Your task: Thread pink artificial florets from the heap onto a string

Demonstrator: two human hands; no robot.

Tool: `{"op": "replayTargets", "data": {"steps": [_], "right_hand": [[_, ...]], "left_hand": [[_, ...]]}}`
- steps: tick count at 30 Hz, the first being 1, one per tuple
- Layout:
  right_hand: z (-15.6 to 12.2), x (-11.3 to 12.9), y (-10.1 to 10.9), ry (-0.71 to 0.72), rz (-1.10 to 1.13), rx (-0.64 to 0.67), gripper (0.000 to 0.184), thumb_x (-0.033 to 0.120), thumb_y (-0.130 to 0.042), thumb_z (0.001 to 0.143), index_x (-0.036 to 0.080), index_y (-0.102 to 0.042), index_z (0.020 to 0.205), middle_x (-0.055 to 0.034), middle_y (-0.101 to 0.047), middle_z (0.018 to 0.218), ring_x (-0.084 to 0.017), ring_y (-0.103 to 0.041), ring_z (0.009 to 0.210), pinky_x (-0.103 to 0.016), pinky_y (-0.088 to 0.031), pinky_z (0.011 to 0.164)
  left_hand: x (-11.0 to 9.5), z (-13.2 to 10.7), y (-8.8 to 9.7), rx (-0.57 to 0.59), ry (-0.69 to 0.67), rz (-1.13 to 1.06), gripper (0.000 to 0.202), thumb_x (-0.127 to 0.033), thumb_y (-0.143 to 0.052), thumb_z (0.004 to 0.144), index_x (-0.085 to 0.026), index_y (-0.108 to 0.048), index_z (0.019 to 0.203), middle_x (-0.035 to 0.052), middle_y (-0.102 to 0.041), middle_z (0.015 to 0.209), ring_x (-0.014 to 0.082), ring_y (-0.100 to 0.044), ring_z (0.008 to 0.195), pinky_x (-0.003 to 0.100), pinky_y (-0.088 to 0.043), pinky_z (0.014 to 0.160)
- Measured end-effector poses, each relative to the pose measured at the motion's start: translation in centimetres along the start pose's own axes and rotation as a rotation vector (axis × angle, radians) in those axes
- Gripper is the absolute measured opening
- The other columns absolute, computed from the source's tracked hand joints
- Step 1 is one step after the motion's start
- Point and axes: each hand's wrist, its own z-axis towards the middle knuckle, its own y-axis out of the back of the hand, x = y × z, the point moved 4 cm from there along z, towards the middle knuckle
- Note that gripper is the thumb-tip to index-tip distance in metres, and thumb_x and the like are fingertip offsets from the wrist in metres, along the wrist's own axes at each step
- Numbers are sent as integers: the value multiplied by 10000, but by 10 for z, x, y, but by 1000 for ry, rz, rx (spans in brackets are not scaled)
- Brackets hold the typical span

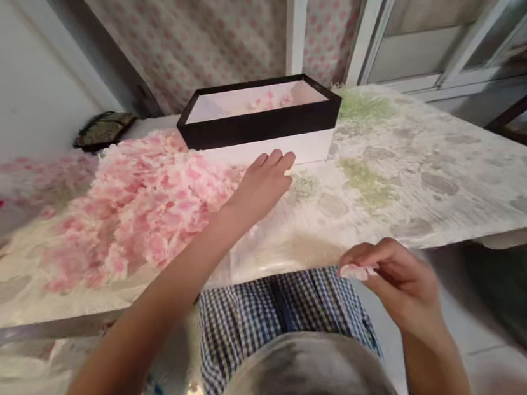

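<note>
Right hand [396, 280] pinches a pale-pink ruffled petal piece [358, 272] by the tabletop's [465, 198] near edge. Left hand [264, 184], grip indeterminable, partly obscures the black-rimmed white box [262, 127], beside piled pink blossoms [158, 201].

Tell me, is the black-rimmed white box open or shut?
Open: the black-rimmed white box has no lid over its top, and pink blossoms show inside.
</note>
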Motion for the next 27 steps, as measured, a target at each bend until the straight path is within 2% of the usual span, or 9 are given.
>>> {"op": "replayTargets", "data": {"steps": [4, 7, 11, 14, 18, 21, 22, 24, 27], "right_hand": [[0, -3, 1, 18, -2, -4, 195, 38, -609, 835, 223, -634, 893, -5, -696, 832, -128, -677, 813, -230, -552, 713], [1, -5, -1, 9, -11, -4, 186, 58, -608, 843, 233, -640, 897, -7, -699, 836, -127, -678, 816, -229, -553, 702], [2, -6, -3, 0, -29, -11, 179, 74, -630, 832, 241, -649, 891, 3, -701, 830, -114, -679, 807, -211, -555, 704], [2, -6, -4, 6, -61, -21, 184, 63, -644, 815, 237, -661, 874, 9, -710, 833, -102, -686, 805, -190, -561, 718], [2, -4, -4, 36, -102, 5, 232, 29, -651, 797, 243, -679, 882, 23, -730, 856, -98, -701, 813, -185, -569, 742], [4, 3, -8, 61, -131, 49, 316, -17, -632, 791, 258, -690, 933, 28, -738, 878, -107, -704, 822, -207, -571, 742], [5, 8, -10, 87, -122, 84, 351, -36, -615, 790, 260, -692, 962, 22, -738, 888, -119, -704, 830, -227, -574, 738], [9, 20, -17, 167, -74, 175, 412, -72, -567, 791, 252, -694, 1011, 5, -734, 897, -143, -701, 838, -273, -578, 727], [13, 40, -27, 246, -42, 303, 438, -105, -531, 767, 224, -705, 998, -13, -696, 895, -145, -677, 829, -290, -561, 718]], "left_hand": [[23, 8, 13, -68, 133, -313, 114, -128, -602, 886, -154, -707, 850, 68, -686, 974, 217, -622, 895, 324, -449, 765], [40, 8, 25, -185, 227, -511, 127, -143, -600, 892, -186, -717, 915, 40, -726, 915, 163, -651, 766, 270, -461, 698], [46, 5, 36, -206, 153, -494, 160, -179, -574, 914, -215, -727, 943, 42, -737, 949, 168, -674, 810, 270, -481, 732], [42, -1, 40, -201, 107, -426, 208, -183, -518, 947, -193, -715, 1012, 68, -722, 999, 190, -682, 886, 299, -504, 786], [19, -20, 45, -276, -8, -455, 234, -126, -485, 954, -146, -689, 1066, 98, -713, 1023, 205, -674, 952, 319, -524, 830], [-11, -45, 57, -374, -3, -618, 174, -112, -560, 926, -137, -672, 1057, 60, -728, 980, 145, -686, 896, 231, -526, 798], [-21, -54, 61, -367, 34, -675, 157, -116, -585, 915, -137, -669, 1046, 41, -733, 933, 124, -689, 842, 203, -525, 760], [-43, -70, 68, -267, 83, -800, 131, -125, -603, 910, -151, -668, 1019, 11, -742, 896, 98, -690, 773, 179, -519, 711], [-66, -88, 77, -189, 129, -923, 51, -179, -625, 907, -166, -673, 895, -14, -732, 802, 89, -665, 675, 188, -490, 624]]}}
